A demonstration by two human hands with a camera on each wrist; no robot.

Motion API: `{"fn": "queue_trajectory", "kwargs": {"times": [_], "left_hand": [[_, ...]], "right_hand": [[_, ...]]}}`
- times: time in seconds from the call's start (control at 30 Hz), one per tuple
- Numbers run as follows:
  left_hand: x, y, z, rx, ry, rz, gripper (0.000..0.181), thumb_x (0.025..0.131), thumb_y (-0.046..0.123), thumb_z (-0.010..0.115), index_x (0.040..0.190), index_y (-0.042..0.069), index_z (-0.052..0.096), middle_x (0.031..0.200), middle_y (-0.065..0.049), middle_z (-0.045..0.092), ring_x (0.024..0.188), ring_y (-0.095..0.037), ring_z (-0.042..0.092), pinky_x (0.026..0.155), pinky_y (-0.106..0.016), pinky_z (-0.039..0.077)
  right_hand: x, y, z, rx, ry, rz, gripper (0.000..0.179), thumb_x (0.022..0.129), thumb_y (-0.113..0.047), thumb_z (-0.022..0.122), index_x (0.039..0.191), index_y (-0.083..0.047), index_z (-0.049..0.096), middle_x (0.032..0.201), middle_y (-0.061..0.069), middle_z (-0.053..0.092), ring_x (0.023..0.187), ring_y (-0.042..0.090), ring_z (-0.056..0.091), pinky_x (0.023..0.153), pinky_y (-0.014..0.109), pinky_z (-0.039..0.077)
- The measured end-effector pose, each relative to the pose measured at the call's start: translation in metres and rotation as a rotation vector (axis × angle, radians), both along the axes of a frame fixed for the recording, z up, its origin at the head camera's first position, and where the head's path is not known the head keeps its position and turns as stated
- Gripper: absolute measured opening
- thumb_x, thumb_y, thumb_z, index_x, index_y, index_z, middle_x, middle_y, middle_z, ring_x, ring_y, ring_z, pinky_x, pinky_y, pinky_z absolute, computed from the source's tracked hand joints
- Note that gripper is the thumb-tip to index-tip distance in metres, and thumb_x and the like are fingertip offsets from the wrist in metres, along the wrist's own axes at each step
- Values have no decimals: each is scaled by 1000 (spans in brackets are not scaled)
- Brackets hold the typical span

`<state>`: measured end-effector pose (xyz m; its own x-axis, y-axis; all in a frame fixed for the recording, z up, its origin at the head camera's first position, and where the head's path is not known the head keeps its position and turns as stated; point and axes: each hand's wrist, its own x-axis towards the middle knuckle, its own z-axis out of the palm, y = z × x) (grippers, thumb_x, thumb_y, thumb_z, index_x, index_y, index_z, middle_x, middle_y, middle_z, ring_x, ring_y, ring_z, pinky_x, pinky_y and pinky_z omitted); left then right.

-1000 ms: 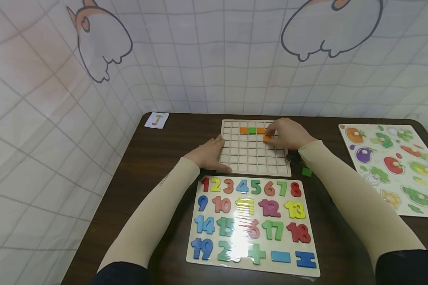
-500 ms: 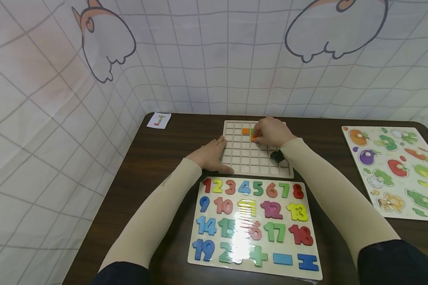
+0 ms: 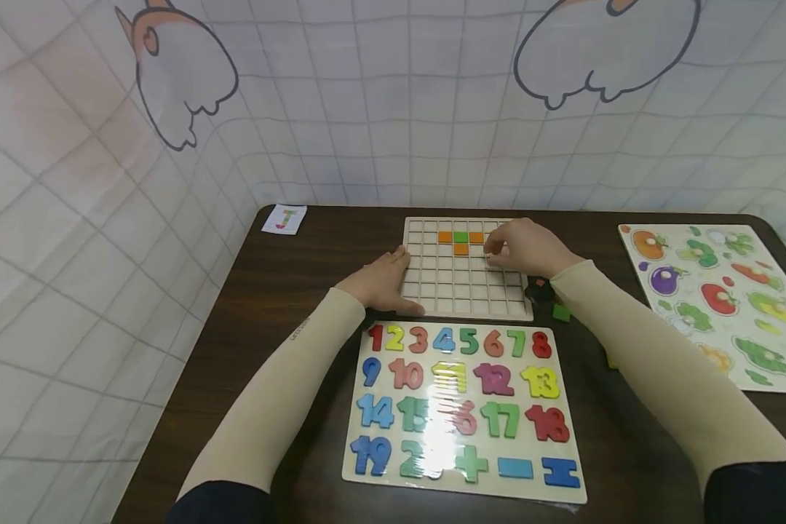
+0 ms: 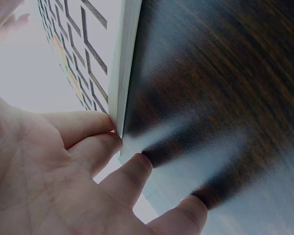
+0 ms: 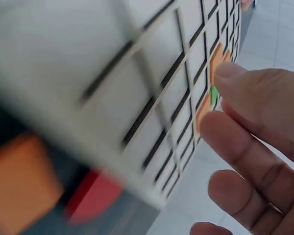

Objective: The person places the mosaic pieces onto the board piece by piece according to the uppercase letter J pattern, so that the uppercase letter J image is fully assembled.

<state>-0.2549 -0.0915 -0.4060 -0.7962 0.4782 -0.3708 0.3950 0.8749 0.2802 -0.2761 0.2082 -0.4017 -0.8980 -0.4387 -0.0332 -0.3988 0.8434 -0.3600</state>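
A pale wooden grid board (image 3: 432, 291) lies at the back of the table. In its upper rows sit an orange tile (image 3: 445, 237), a green tile (image 3: 461, 237) and a second orange tile (image 3: 476, 237) side by side, with a third orange tile (image 3: 461, 249) under the green one. My left hand (image 3: 383, 282) rests at the board's left edge, and the left wrist view shows its fingertips (image 4: 137, 164) touching the rim and table. Over the board's upper right, my right hand (image 3: 530, 247) has thumb and forefinger apart with nothing between them.
In front lies a number puzzle board (image 3: 517, 489); a vegetable puzzle board (image 3: 691, 287) is at the right. Loose pieces lie right of the grid, including a green one (image 3: 561, 312) and a red one (image 5: 95, 196). A small card (image 3: 284, 219) sits back left.
My right hand carried an orange tile left, set it below the green tile, let go and drew back to the right. My left hand has stayed at the board's edge.
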Motion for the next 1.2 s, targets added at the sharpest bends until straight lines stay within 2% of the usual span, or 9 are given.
{"fn": "queue_trajectory", "kwargs": {"times": [0.13,0.2,0.37,0.53,0.6,0.77,1.0,1.2], "left_hand": [[-2,-4,2,-2,12,14,117,84,63,76,166,4,17,176,-14,11,163,-34,17,131,-48,27],[-3,-5,3,-1,10,16,117,84,63,76,166,4,17,176,-14,11,163,-34,17,131,-48,27],[-2,-9,2,8,-8,22,118,84,63,76,166,4,16,177,-14,10,164,-33,16,131,-48,27],[-2,-11,-1,13,0,19,118,83,62,76,166,3,17,176,-14,11,164,-33,17,131,-47,27],[-1,-11,-1,15,1,17,118,83,62,77,166,3,17,176,-14,11,164,-33,17,131,-47,26],[-1,-9,-1,17,-2,17,118,84,62,76,166,3,16,176,-14,10,164,-33,16,131,-47,25],[1,-5,0,16,-16,20,117,84,62,76,167,4,16,177,-13,11,164,-32,16,131,-47,26],[1,1,0,15,-11,13,117,83,63,76,167,6,17,177,-12,11,164,-31,17,131,-47,26]], "right_hand": [[18,22,8,39,35,36,12,93,-18,78,103,-11,81,91,3,78,82,18,68,78,44,58],[28,33,9,61,26,47,11,93,-18,78,103,-12,80,89,1,77,77,15,66,77,44,58],[51,55,7,111,-19,77,11,91,-22,80,100,-15,81,92,-2,78,84,15,70,86,49,59],[66,69,5,150,-96,71,24,84,-33,87,99,-16,80,92,-3,77,81,11,66,76,42,61],[71,73,4,168,-117,68,29,81,-35,89,101,-16,79,94,-3,76,81,11,64,79,43,61],[80,76,0,189,-79,78,25,81,-26,90,101,-16,79,96,-1,75,85,15,62,87,48,59],[84,78,-4,158,-19,95,17,82,-17,86,97,-15,79,94,-1,73,82,14,60,83,45,59],[80,73,-1,123,37,84,20,83,-15,84,102,-13,80,98,2,72,90,19,63,86,48,59]]}}
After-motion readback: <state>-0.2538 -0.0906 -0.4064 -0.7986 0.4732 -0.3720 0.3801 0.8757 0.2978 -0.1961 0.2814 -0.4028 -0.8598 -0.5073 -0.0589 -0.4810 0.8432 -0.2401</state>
